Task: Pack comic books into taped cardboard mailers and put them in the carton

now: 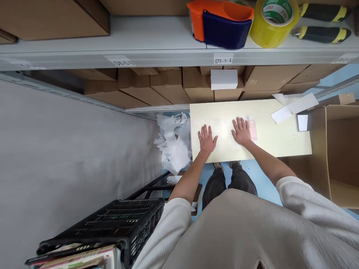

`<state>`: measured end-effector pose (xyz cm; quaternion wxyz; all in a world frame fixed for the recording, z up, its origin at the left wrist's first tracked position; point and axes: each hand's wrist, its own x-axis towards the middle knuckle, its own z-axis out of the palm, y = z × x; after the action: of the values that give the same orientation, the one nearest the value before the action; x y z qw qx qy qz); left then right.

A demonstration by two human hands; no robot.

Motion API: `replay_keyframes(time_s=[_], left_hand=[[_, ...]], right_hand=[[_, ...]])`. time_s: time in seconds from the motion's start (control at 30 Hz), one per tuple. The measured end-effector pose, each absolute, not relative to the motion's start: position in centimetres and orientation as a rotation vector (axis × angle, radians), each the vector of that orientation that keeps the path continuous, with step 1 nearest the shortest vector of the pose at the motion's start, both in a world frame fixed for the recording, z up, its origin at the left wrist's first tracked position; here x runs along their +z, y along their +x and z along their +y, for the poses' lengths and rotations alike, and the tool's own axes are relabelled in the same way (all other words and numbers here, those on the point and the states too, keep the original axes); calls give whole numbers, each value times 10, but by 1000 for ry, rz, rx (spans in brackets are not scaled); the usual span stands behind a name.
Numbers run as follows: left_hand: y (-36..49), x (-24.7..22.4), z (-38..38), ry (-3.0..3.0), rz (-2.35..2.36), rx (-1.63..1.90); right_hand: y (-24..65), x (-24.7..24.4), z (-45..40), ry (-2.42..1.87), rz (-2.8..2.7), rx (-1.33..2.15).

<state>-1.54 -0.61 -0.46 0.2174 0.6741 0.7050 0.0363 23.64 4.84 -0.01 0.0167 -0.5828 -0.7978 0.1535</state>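
Note:
My left hand (pixel 206 141) lies flat on a pale yellow table top (pixel 280 144), fingers spread, near its left end. Under and between my hands is a thin, pale, see-through sheet (pixel 217 127) with faint rows of lines; its exact kind is hard to make out. Palm down, my right hand (pixel 241 132) rests at the right part of that sheet with its fingers stretched out. Just right of those fingers shows a pink piece (pixel 253 130), partly covered by clear film. Neither hand grips anything.
White paper strips (pixel 304 104) and a small dark-edged item (pixel 302 122) lie at the table's right, beside an open carton (pixel 319 157). Crumpled white sheets (pixel 175 145) pile up left. A tape dispenser (pixel 227 28) and yellow tape roll (pixel 259 30) sit on the shelf. A black crate (pixel 123 220) stands lower left.

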Motion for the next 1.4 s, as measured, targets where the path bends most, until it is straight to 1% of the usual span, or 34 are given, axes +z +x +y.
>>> replay_keyframes(time_s=[0.4,0.6,0.73,0.83,0.97,1.17,1.4], left_hand=[[-44,-11,-7,1940,1841,203],[-78,-11,-19,1904,1865,323],[-110,-7,-33,1767,1989,503],[-142,-2,-46,1574,2171,637],[-189,6,-65,1303,2409,715],[-245,9,-94,1170,2526,669],[-270,-13,-111,1034,2600,510]], right_hand=[[241,2,57,-1838,-2523,476],[221,13,53,-1813,-2529,304],[199,18,48,-1791,-2578,249],[184,19,47,-1728,-2606,254],[173,18,49,-1649,-2611,264],[159,15,51,-1583,-2601,315],[146,17,51,-1603,-2598,312]])
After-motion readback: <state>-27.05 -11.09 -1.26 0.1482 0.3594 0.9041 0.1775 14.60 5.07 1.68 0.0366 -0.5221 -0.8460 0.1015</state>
